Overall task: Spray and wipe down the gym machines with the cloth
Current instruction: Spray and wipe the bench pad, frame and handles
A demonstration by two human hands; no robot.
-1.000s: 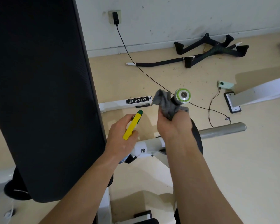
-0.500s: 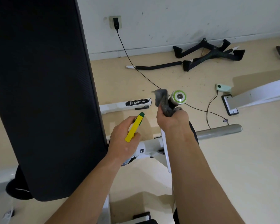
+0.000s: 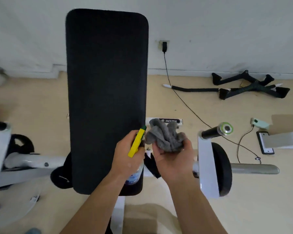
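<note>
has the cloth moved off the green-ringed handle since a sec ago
Yes: the cloth in the right hand has come off the green-ringed handle, now left of it.

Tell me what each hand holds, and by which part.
Left hand grips the spray bottle at its neck, under the yellow sprayer head. Right hand holds the bunched grey cloth from underneath.

A: How many hands?
B: Two: the left hand [image 3: 127, 159] and the right hand [image 3: 172, 161].
A: Cleaning things?
B: One spray bottle [image 3: 136, 144], one grey cloth [image 3: 166, 137].
A: Pads?
B: One black back pad [image 3: 107, 98].
A: Weight plates?
B: Two plainly: the right plate [image 3: 222, 168] and the left plate [image 3: 23, 146].
A: And at the upper right of the frame?
B: Three black cable attachments: one straight bar [image 3: 194, 90], an upper angled handle [image 3: 230, 79] and a lower angled handle [image 3: 255, 86]. One wall plug [image 3: 164, 46].
</note>
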